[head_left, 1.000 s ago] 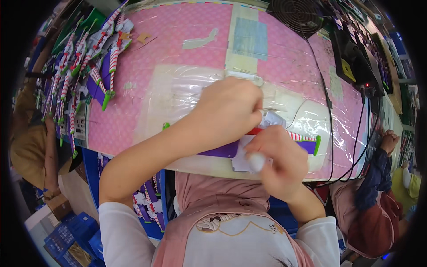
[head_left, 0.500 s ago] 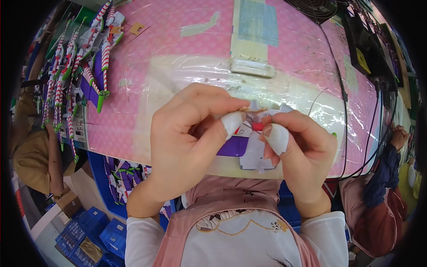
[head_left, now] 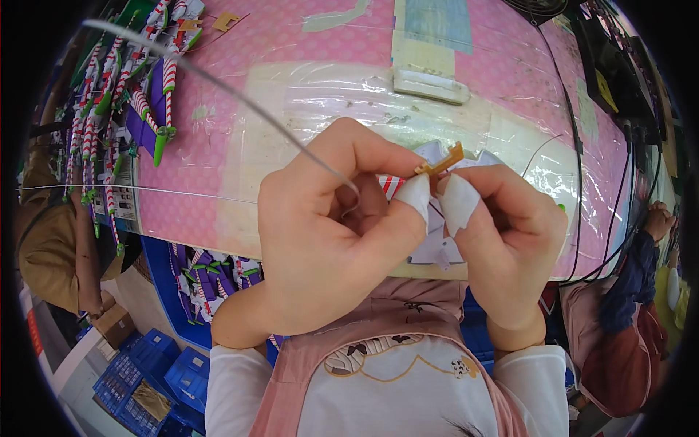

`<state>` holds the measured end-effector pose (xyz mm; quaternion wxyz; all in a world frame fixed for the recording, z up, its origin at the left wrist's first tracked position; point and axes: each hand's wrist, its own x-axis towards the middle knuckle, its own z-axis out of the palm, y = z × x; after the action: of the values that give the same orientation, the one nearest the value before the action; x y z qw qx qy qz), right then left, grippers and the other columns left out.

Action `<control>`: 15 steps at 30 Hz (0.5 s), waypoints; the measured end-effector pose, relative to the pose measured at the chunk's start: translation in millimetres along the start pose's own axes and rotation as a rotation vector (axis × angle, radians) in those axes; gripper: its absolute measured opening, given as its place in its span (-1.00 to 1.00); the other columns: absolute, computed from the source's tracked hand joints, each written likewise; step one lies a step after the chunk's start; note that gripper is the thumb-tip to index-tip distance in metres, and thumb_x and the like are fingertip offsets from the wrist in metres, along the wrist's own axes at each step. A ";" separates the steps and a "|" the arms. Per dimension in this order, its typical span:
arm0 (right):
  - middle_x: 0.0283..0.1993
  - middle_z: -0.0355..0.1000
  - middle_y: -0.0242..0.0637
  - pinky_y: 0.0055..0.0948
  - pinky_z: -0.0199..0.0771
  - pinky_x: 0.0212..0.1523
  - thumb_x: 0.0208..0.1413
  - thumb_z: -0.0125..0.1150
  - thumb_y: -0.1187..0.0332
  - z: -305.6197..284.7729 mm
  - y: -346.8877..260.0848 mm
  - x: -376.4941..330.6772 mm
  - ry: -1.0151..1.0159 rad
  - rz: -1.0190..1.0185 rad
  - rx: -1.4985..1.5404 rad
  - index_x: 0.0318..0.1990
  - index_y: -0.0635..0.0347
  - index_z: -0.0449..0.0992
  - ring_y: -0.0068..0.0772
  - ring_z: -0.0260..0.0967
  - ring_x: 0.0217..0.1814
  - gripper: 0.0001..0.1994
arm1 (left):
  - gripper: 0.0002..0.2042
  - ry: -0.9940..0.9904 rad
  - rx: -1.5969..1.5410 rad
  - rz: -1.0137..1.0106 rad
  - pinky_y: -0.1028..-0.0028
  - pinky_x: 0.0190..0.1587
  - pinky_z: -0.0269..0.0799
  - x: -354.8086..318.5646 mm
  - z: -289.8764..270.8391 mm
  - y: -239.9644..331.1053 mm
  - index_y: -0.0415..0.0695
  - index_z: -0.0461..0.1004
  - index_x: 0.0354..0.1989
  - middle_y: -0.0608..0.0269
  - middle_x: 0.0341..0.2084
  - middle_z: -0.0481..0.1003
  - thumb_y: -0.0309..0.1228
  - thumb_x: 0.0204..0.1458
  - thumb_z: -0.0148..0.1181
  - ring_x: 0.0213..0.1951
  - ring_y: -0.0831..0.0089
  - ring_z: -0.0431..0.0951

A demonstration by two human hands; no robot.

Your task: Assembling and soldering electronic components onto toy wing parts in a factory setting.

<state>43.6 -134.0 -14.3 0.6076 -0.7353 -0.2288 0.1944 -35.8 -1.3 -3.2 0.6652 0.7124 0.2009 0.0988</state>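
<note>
Pinching a small tan piece (head_left: 447, 158) in the left hand (head_left: 320, 218), above a white part (head_left: 437, 253) over the pink table (head_left: 269, 44). Bringing thumb and forefinger close beside it with the right hand (head_left: 510, 237); impossible to tell whether pinching anything. Near a curved wire (head_left: 218, 82) by the left palm; farther left, beside heaped striped parts (head_left: 169, 80).

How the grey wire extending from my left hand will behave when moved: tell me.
The grey wire is probably flexible yet shape-holding: it arcs through the air and curls at your left hand. Being so thin, it is likely light for its length. Its long outer stretch, seemingly unsupported, may sway if pushed.
</note>
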 end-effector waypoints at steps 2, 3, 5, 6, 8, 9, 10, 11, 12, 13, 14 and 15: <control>-0.65 0.37 -0.39 -0.71 0.23 -0.64 -0.04 0.15 0.51 -1.5 0.1 0.4 -0.003 0.009 -0.011 -0.44 0.34 0.48 -0.74 0.26 -0.64 -0.94 | -0.86 0.000 0.015 -0.005 0.64 -0.29 0.39 -0.6 -0.1 0.2 -0.32 0.34 -0.31 0.14 -0.37 0.47 -0.65 -0.08 0.08 -0.34 0.59 0.48; -0.66 0.37 -0.40 -0.71 0.22 -0.64 -0.05 0.15 0.52 -1.5 0.1 0.1 -0.003 0.015 -0.002 -0.44 0.34 0.47 -0.75 0.25 -0.64 -0.94 | -0.86 -0.004 0.021 -0.001 0.64 -0.29 0.40 -1.0 -0.4 0.5 -0.32 0.34 -0.31 0.14 -0.37 0.47 -0.65 -0.08 0.09 -0.34 0.59 0.48; -0.67 0.36 -0.41 -0.71 0.21 -0.64 -0.06 0.15 0.52 -1.2 -0.3 -0.3 0.000 0.026 0.015 -0.44 0.34 0.47 -0.76 0.24 -0.65 -0.95 | -0.85 -0.015 0.037 0.015 0.64 -0.29 0.40 -1.5 -1.3 0.7 -0.32 0.34 -0.30 0.13 -0.37 0.47 -0.65 -0.08 0.09 -0.33 0.58 0.48; -0.67 0.35 -0.41 -0.71 0.21 -0.65 -0.06 0.14 0.53 -0.9 -0.8 -0.6 -0.001 0.033 0.023 -0.44 0.35 0.47 -0.76 0.24 -0.65 -0.95 | -0.85 -0.018 0.052 0.020 0.64 -0.29 0.40 -1.8 -1.4 1.3 -0.32 0.34 -0.30 0.13 -0.36 0.47 -0.65 -0.08 0.10 -0.33 0.58 0.48; -0.68 0.35 -0.42 -0.71 0.21 -0.65 -0.07 0.14 0.53 -0.4 -1.4 -1.4 -0.002 0.047 0.037 -0.45 0.35 0.47 -0.77 0.24 -0.66 -0.95 | -0.84 -0.020 0.089 0.025 0.64 -0.30 0.40 -2.3 -1.5 3.2 -0.32 0.34 -0.29 0.13 -0.36 0.47 -0.65 -0.08 0.10 -0.33 0.58 0.48; -0.68 0.35 -0.42 -0.71 0.21 -0.65 -0.07 0.14 0.54 -0.8 -1.0 -1.5 -0.009 0.030 0.025 -0.45 0.35 0.47 -0.77 0.23 -0.66 -0.95 | -0.84 -0.019 0.110 0.032 0.65 -0.30 0.40 -2.5 -1.5 3.6 -0.33 0.34 -0.28 0.13 -0.36 0.47 -0.65 -0.08 0.10 -0.33 0.58 0.48; -0.68 0.34 -0.42 -0.71 0.21 -0.66 -0.08 0.14 0.54 -1.5 0.1 -1.3 -0.015 0.013 0.013 -0.45 0.35 0.47 -0.77 0.23 -0.66 -0.95 | -0.84 -0.018 0.131 0.039 0.65 -0.30 0.40 -2.7 -1.6 3.9 -0.33 0.34 -0.28 0.13 -0.35 0.47 -0.65 -0.08 0.10 -0.34 0.57 0.48; -0.69 0.34 -0.42 -0.71 0.20 -0.66 -0.08 0.14 0.54 -1.9 0.7 -1.2 -0.022 -0.005 0.002 -0.45 0.35 0.47 -0.77 0.23 -0.66 -0.95 | -0.83 -0.018 0.152 0.053 0.65 -0.31 0.40 -2.8 -1.9 3.8 -0.33 0.35 -0.28 0.14 -0.35 0.47 -0.65 -0.08 0.10 -0.34 0.57 0.48; -0.69 0.34 -0.42 -0.70 0.20 -0.66 -0.09 0.13 0.54 -1.7 0.3 -1.3 -0.020 0.000 0.011 -0.45 0.34 0.47 -0.77 0.23 -0.67 -0.95 | -0.83 -0.016 0.165 0.056 0.65 -0.31 0.40 -2.9 -2.0 4.0 -0.33 0.35 -0.27 0.14 -0.34 0.47 -0.66 -0.08 0.10 -0.34 0.57 0.48; -0.69 0.33 -0.42 -0.70 0.20 -0.66 -0.09 0.13 0.54 -1.4 -0.5 -1.3 -0.017 0.004 0.020 -0.46 0.34 0.47 -0.76 0.22 -0.67 -0.96 | -0.83 -0.014 0.178 0.059 0.65 -0.31 0.40 -2.9 -2.0 4.3 -0.33 0.36 -0.27 0.14 -0.34 0.47 -0.66 -0.08 0.10 -0.34 0.57 0.48; -0.70 0.33 -0.41 -0.70 0.20 -0.66 -0.10 0.13 0.54 -1.2 -1.0 -1.2 -0.015 0.009 0.030 -0.46 0.34 0.47 -0.76 0.22 -0.67 -0.96 | -0.83 -0.009 0.182 0.052 0.65 -0.31 0.40 -2.9 -1.9 5.2 -0.33 0.36 -0.27 0.14 -0.33 0.47 -0.66 -0.08 0.10 -0.34 0.57 0.48; -0.70 0.33 -0.41 -0.70 0.20 -0.66 -0.10 0.13 0.54 -1.8 -1.1 -1.1 -0.021 0.011 0.019 -0.46 0.34 0.47 -0.76 0.22 -0.67 -0.96 | -0.83 -0.011 0.186 0.039 0.65 -0.31 0.40 -3.0 -2.0 6.8 -0.33 0.36 -0.27 0.14 -0.33 0.47 -0.66 -0.08 0.10 -0.33 0.57 0.48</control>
<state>43.6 -136.0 -12.9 0.6110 -0.7287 -0.2294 0.2075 -38.2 -1.0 4.0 0.5952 0.7753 0.1918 0.0887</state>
